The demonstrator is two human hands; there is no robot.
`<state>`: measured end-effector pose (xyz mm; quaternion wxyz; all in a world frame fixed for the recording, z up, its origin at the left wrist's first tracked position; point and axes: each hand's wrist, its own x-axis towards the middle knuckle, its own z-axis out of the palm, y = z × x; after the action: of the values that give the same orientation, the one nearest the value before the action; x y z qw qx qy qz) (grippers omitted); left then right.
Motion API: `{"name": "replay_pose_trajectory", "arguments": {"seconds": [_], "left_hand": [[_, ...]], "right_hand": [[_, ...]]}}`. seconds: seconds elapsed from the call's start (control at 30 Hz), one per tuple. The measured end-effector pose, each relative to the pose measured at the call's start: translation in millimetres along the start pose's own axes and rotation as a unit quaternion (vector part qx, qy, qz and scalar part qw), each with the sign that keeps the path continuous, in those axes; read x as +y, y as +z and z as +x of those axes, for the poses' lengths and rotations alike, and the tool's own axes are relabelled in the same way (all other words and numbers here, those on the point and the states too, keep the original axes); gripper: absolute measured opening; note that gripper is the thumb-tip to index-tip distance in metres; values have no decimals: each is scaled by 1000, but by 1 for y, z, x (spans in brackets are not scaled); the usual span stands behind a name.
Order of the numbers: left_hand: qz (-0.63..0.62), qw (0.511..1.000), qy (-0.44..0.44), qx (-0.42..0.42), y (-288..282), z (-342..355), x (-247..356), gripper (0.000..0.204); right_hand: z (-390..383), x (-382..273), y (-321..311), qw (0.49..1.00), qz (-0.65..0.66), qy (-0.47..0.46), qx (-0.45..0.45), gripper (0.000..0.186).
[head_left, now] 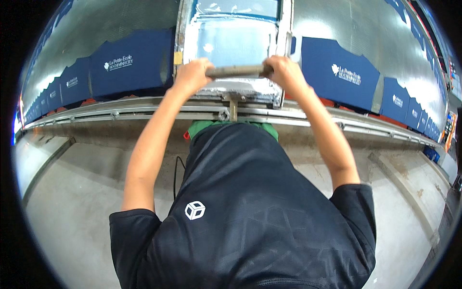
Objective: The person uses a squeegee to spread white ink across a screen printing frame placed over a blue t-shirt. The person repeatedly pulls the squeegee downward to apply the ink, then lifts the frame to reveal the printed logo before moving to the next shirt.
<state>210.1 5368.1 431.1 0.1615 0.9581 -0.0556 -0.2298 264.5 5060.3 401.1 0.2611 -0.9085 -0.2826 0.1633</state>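
Observation:
My left hand (195,74) and my right hand (281,72) are closed on the two ends of a long, brownish-grey squeegee bar (236,71). The bar lies crosswise over the near part of a printing screen (231,41), which has a metal frame and pale blue mesh with white ink smears along its edges. A metal bracket (233,107) is under the screen's near edge, by my waist.
Navy fabric pieces (332,53) with white print lie in rows on a long silvery table (130,17) to both sides of the screen. Metal rails (149,111) run along its near edge. Below are a concrete floor (82,202) and metal beams (404,183).

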Motion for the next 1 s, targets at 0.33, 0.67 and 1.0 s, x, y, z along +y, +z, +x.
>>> {"name": "replay_pose_trajectory", "arguments": {"seconds": [0.33, 0.67, 1.0], "left_hand": [[94, 992, 5, 79, 33, 46, 31, 70], [29, 992, 102, -71, 13, 102, -1, 88], [128, 983, 53, 118, 18, 39, -35, 85]], "right_hand": [[8, 28, 15, 995, -92, -37, 12, 51], [51, 51, 4, 983, -2, 23, -184, 70], [43, -8, 45, 1000, -5, -1, 3, 50]]}}
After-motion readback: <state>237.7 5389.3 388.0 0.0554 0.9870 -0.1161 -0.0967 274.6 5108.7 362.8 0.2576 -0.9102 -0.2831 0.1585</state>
